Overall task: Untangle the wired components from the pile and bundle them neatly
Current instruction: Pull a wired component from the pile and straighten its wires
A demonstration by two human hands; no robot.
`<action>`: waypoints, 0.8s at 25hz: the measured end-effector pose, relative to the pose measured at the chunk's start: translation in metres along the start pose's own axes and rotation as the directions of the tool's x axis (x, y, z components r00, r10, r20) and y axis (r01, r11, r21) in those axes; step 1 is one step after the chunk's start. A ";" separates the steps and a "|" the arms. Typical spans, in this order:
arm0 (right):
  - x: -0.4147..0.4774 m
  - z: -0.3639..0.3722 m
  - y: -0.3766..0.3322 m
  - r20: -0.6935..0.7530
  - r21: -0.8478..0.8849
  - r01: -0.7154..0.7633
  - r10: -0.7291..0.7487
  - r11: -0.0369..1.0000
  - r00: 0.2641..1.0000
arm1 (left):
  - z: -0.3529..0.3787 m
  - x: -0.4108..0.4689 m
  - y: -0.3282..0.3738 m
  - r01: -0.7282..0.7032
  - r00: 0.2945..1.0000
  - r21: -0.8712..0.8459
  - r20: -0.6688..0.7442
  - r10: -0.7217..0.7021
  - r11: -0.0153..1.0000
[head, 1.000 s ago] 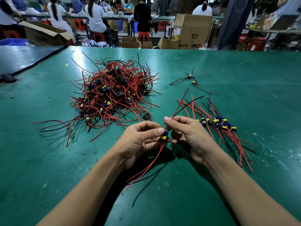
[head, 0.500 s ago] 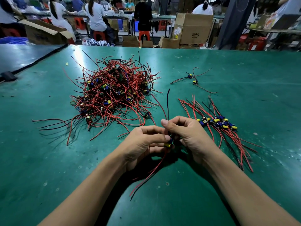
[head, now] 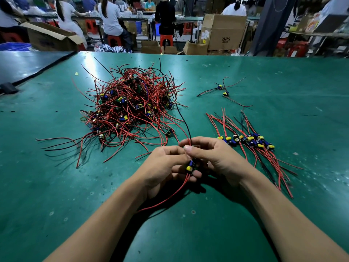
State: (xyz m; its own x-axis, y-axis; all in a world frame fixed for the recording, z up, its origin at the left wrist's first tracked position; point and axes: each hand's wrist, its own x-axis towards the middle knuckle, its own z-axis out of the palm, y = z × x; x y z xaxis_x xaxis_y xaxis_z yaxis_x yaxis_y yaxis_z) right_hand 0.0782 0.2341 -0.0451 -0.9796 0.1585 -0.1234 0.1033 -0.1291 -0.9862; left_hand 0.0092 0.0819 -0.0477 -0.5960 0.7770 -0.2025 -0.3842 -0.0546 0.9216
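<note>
Wired component (head: 190, 166), blue and yellow, sits between my hands just above the near worktop (head: 56, 186). My left hand (head: 162, 167) has its grip clamped round the body, and my right hand (head: 217, 157) pinches the red and black leads above it. I should draw the leads slowly through that pinch until they run parallel, then lay the piece with the sorted row (head: 251, 142) just to the right. Beyond, the black lead arcs toward the pile (head: 130, 106); I'd check it hangs free.
</note>
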 end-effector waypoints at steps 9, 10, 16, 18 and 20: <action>0.010 0.000 0.008 -0.392 0.020 0.124 -0.106 0.992 0.914 | 0.009 0.004 -0.006 -0.092 0.994 0.051 -0.060 0.095 0.994; 0.011 0.000 0.007 -0.428 0.042 0.126 -0.096 0.991 0.899 | 0.010 0.004 -0.007 -0.098 0.993 0.054 -0.056 0.101 0.994; 0.015 0.017 0.002 -0.411 0.367 0.155 0.010 0.917 0.912 | 0.011 0.006 -0.012 -0.153 0.983 0.124 -0.085 0.164 0.980; 0.013 0.017 -0.001 -0.352 0.448 0.078 0.095 0.891 0.931 | 0.011 0.005 -0.013 -0.178 0.976 0.176 -0.092 0.196 0.968; 0.011 0.012 -0.005 -0.283 0.504 0.003 0.162 0.864 0.945 | 0.012 0.006 -0.013 -0.220 0.963 0.220 -0.106 0.248 0.950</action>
State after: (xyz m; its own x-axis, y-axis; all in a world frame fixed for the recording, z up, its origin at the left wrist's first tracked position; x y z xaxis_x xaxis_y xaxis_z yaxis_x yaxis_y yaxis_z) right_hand 0.0649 0.2242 -0.0398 -0.8606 0.4057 -0.3079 -0.0001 -0.6048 -0.7964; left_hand 0.0195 0.0952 -0.0572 -0.7439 0.6683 -0.0019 -0.0788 -0.0849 0.9933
